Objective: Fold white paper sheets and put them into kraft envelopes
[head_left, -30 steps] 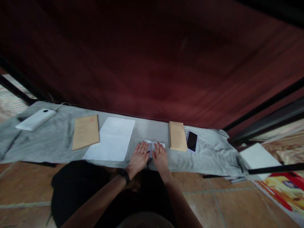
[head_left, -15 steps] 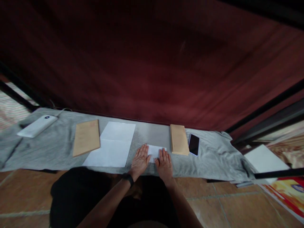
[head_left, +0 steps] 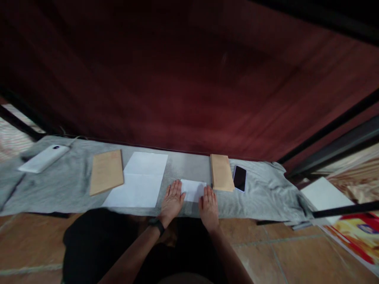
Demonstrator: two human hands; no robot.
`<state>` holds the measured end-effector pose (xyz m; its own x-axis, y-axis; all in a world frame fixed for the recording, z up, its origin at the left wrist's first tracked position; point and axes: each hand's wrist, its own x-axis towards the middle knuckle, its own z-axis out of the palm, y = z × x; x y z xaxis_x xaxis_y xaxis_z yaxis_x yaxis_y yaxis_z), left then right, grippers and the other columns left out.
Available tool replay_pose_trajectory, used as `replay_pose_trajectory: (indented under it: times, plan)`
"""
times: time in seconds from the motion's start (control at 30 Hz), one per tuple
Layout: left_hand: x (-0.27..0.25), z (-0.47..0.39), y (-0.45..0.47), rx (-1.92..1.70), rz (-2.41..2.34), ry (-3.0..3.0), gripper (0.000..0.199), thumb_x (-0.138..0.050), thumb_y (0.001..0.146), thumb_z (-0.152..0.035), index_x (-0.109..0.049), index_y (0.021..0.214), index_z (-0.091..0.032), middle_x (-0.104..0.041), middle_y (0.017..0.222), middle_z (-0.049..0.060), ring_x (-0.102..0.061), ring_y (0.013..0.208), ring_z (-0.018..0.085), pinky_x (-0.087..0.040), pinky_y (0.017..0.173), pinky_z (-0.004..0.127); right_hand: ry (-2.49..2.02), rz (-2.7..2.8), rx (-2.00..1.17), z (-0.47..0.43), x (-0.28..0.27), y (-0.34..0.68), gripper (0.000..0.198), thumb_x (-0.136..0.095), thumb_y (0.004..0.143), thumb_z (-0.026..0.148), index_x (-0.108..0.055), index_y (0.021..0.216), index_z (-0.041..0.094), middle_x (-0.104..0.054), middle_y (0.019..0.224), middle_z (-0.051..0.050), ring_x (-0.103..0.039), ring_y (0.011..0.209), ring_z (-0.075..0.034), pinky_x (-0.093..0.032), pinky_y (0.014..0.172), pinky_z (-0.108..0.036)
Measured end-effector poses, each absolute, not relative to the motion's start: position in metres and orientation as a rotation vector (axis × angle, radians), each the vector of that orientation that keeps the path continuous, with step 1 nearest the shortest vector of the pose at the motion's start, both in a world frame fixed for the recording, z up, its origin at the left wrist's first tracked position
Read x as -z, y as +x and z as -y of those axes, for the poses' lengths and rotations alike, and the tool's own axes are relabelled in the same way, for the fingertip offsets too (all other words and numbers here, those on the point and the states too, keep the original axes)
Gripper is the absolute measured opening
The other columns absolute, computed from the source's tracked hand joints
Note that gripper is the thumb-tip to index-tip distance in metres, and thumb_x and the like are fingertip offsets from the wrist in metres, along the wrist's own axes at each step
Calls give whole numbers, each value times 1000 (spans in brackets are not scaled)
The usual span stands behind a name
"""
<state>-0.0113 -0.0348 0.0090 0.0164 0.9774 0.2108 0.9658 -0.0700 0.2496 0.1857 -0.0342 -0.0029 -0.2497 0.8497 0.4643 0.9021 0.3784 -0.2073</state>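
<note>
Head view, flat hands [head_left: 189,203], folded white paper [head_left: 193,190]

A: What is behind the grey cloth [head_left: 59,185]?
B: A big dark red wall [head_left: 183,79]. It looks dim there.
A: And in front of the cloth?
B: A brown tile floor [head_left: 284,256]. Black bars [head_left: 331,130] stand to the right.

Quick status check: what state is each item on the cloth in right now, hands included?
Folded white paper: folded small, flat between the hands.
Left hand: open, flat, at the paper's left edge.
Right hand: open, flat, at its right edge.
Large white sheet: unfolded, creased.
Phone: screen dark.
Brown envelopes: stacked, closed.
</note>
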Motion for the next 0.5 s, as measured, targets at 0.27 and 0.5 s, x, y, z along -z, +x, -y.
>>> replay_pose_trajectory:
  times: [0.27, 0.5]
  plan:
    - [-53, 28, -155, -781, -2678, 1685, 65, -40, 97, -40, -36, 148, 0, -28, 159, 28, -21, 150, 38, -21, 118, 58, -1381, 2328, 104, 39, 6, 166, 49, -38, 105, 36, -40, 152, 22, -37, 159, -11, -37, 144, -26, -30, 116, -47]
    - [-89, 60, -291, -777, -2808, 865, 75, -71, 81, -46, -43, 133, 1, -53, 134, 25, -45, 130, 47, -39, 104, 58, -1382, 2337, 165, 37, 13, 168, 49, -37, 104, 36, -44, 150, 19, -41, 156, -13, -40, 142, -29, -29, 116, -48]
